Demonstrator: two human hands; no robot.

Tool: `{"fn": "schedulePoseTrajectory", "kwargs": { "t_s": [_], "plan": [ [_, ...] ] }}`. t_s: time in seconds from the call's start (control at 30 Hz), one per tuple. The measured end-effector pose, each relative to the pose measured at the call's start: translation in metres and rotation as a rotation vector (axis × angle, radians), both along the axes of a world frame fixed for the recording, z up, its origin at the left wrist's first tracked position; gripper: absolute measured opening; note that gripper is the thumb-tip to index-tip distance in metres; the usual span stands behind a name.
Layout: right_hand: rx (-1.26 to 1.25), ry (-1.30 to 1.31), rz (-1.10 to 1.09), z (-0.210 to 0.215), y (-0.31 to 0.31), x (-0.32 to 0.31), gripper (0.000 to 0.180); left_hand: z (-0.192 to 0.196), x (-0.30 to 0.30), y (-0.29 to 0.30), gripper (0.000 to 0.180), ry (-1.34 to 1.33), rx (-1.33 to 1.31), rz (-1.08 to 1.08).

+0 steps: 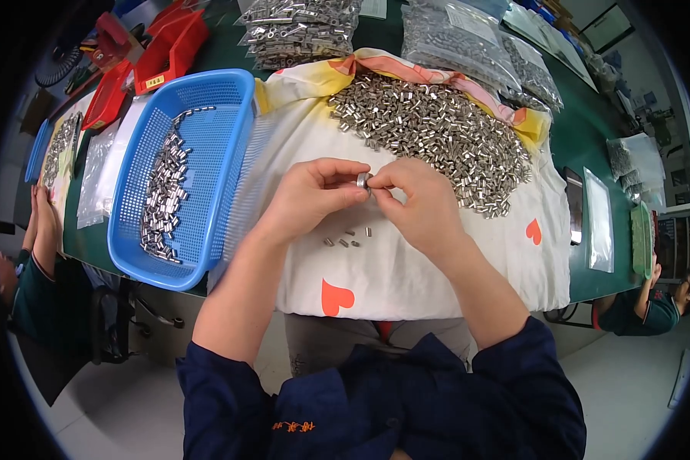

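Observation:
Over the white cloth (406, 284), my left hand (314, 188) pinches a small silver ring-shaped metal part (362, 180) between thumb and fingers. My right hand (420, 195) meets it there, thumb and forefinger closed at the part's right side. What the right fingertips grip is too small and covered to make out. Below the hands lie several loose metal pins (343, 243), short and cylindrical. Just beyond them spreads a big heap of similar short metal cylinders (452, 138).
A blue plastic basket (241, 123) at left holds more cylinders. Bags of metal parts (299, 34) and other filled bags (460, 46) line the back. Red bins (172, 54) stand far left. A phone-like dark object (573, 205) lies right. Co-workers sit at both sides.

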State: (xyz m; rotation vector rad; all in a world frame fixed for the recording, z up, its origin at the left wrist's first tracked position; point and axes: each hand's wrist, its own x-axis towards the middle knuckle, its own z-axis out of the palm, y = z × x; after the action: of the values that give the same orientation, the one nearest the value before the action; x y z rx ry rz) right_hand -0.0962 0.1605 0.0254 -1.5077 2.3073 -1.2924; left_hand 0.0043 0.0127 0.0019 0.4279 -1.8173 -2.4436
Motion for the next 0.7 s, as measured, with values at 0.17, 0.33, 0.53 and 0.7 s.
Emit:
{"fn": "schedulePoseTrajectory", "kwargs": {
  "t_s": [0.17, 0.33, 0.53, 0.7],
  "plan": [
    [-0.015, 0.218, -0.054, -0.005, 0.0, 0.0, 0.008, -0.001, -0.002, 0.003, 0.032, 0.006, -0.078, 0.075],
    [0.179, -0.367, 0.051, 0.013, 0.002, -0.013, 0.01, 0.001, 0.0, 0.0, 0.033, -0.013, -0.12, -0.005],
    [0.123, -0.153, -0.165, 0.004, 0.009, -0.039, 0.01, 0.009, 0.001, 0.005, 0.031, -0.094, -0.096, -0.117],
    [0.26, 0.339, -0.2, -0.021, 0.001, -0.033, 0.01, 0.006, 0.0, 0.005, 0.029, -0.059, -0.1, -0.144]
  ]
}}
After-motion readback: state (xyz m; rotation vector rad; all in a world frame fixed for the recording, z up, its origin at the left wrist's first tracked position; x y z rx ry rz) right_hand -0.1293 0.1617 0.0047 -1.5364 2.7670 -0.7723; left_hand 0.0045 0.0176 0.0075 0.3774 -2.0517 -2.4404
